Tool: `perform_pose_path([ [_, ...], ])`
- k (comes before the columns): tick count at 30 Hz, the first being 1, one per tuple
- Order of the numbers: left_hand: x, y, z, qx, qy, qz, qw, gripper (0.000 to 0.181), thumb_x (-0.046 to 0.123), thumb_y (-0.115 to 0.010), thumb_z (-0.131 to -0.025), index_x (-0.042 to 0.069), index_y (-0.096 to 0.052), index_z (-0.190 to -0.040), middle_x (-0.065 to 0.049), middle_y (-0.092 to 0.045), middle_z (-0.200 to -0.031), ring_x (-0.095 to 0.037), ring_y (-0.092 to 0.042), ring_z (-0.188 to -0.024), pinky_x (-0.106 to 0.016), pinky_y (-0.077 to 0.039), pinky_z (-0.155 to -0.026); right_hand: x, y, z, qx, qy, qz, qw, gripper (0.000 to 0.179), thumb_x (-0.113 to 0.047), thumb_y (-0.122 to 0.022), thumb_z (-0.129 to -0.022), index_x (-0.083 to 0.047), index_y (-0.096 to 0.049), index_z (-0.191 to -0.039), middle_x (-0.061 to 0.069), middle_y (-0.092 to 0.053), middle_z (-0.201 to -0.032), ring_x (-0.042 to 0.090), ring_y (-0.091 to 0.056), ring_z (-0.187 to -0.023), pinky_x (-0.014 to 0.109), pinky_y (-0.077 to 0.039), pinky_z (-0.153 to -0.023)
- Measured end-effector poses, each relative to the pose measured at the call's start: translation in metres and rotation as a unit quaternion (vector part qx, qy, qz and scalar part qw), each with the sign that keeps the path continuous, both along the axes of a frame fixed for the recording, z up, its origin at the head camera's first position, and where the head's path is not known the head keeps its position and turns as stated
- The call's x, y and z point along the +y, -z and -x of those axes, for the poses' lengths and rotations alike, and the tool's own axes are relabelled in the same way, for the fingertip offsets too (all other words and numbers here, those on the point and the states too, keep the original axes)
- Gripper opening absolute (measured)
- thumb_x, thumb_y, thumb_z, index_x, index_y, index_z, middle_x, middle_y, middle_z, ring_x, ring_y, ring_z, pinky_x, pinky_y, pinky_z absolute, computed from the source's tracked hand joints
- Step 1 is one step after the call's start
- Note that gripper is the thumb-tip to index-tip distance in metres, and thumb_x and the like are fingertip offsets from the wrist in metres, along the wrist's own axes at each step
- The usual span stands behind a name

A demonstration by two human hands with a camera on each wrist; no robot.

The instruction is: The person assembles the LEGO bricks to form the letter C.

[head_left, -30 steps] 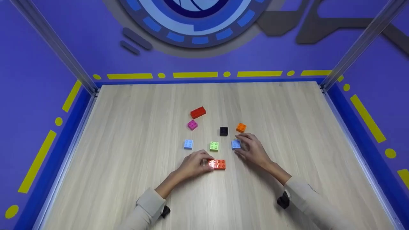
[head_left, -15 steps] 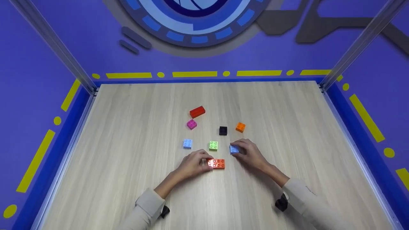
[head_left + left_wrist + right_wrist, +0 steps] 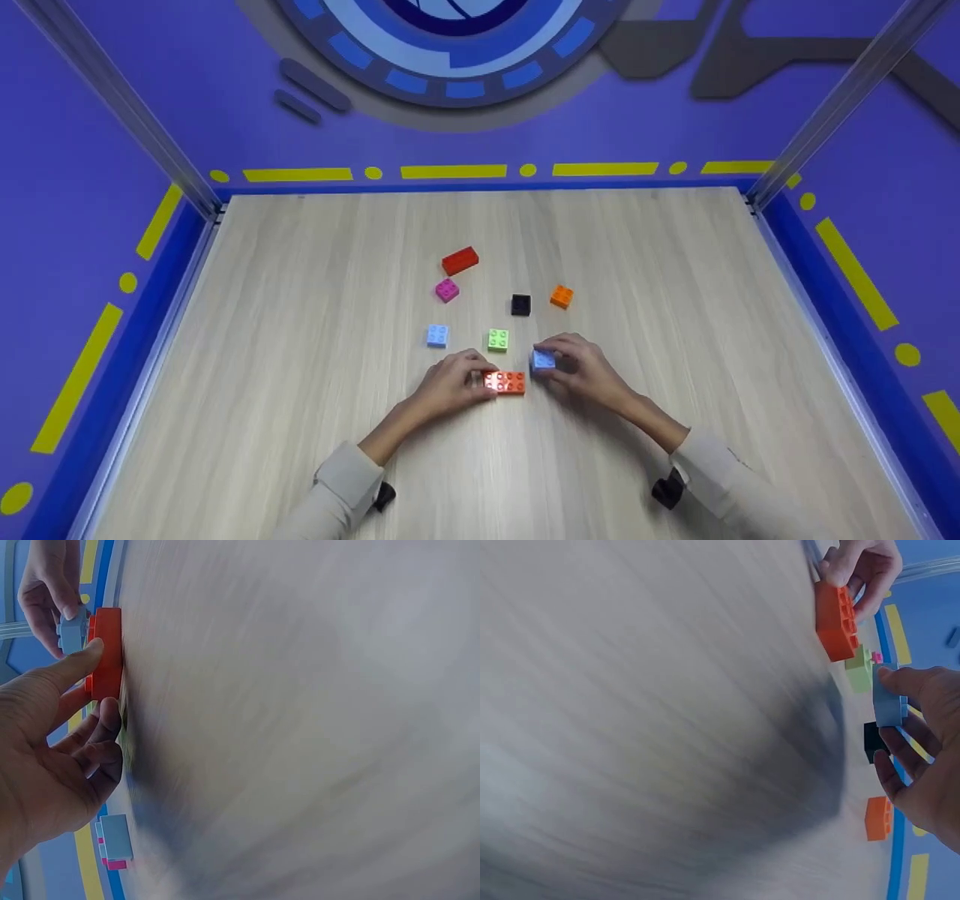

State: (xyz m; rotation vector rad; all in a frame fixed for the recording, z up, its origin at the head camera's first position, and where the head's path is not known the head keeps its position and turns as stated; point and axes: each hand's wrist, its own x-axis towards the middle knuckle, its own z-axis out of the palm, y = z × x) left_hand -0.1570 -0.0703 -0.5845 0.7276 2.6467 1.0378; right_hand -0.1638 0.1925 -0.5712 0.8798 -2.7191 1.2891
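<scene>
My left hand (image 3: 450, 383) pinches the left end of an orange-red toy brick (image 3: 511, 382), which lies studs up on the wooden table. Between thumb and fingers, my right hand (image 3: 591, 369) holds a small blue brick (image 3: 543, 361) just to the right of the orange-red one. In the right wrist view this blue brick (image 3: 886, 696) is raised off the table, its studs facing up. A light green brick (image 3: 498, 340) sits just beyond the orange-red brick. The left wrist view shows the thumb on the side of the orange-red brick (image 3: 109, 660).
Farther back lie a black brick (image 3: 520, 305), an orange brick (image 3: 561, 296), a magenta brick (image 3: 447, 290) and a long red brick (image 3: 460, 260). A light blue brick (image 3: 437, 335) lies left of the green one. Purple-blue walls (image 3: 480, 142) border the table (image 3: 300, 300).
The right hand has closed on the blue brick, lifted it and brought it nearer, toward the orange-red brick. My left hand keeps its hold on the orange-red brick.
</scene>
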Motion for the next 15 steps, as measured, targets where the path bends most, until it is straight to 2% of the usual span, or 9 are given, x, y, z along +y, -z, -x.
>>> perform_pose_path([
  [6, -0.003, 0.000, -0.001, 0.007, -0.002, -0.003, 1.0000, 0.035, 0.038, -0.070, -0.070, 0.024, -0.066, -0.102, 0.007, -0.060, -0.092, -0.008, -0.049, -0.074, -0.020, -0.038, -0.061, -0.008, -0.003, -0.007, -0.017, -0.024, 0.018, 0.9994, 0.040, -0.014, -0.072, -0.072, -0.010, -0.062, -0.109, -0.002, -0.061, -0.106, 0.013, -0.054, -0.099, 0.031, -0.047, -0.082],
  [10, -0.002, 0.000, -0.002, 0.009, -0.003, -0.006, 0.9999, 0.035, 0.037, -0.071, -0.070, 0.024, -0.066, -0.102, 0.006, -0.060, -0.092, -0.008, -0.049, -0.073, -0.020, -0.038, -0.061, -0.013, -0.004, -0.011, -0.019, -0.039, 0.028, 0.9986, 0.039, -0.009, -0.072, -0.071, -0.006, -0.062, -0.108, 0.004, -0.062, -0.104, 0.020, -0.056, -0.098, 0.034, -0.045, -0.084],
  [15, 0.000, 0.000, -0.002, 0.008, -0.005, -0.012, 0.9999, 0.034, 0.035, -0.072, -0.070, 0.023, -0.066, -0.101, 0.005, -0.060, -0.092, -0.009, -0.051, -0.074, -0.021, -0.039, -0.062, -0.021, -0.018, -0.020, -0.027, -0.051, 0.036, 0.9977, 0.038, 0.000, -0.071, -0.069, -0.001, -0.062, -0.105, 0.013, -0.062, -0.101, 0.027, -0.057, -0.096, 0.038, -0.045, -0.084],
])
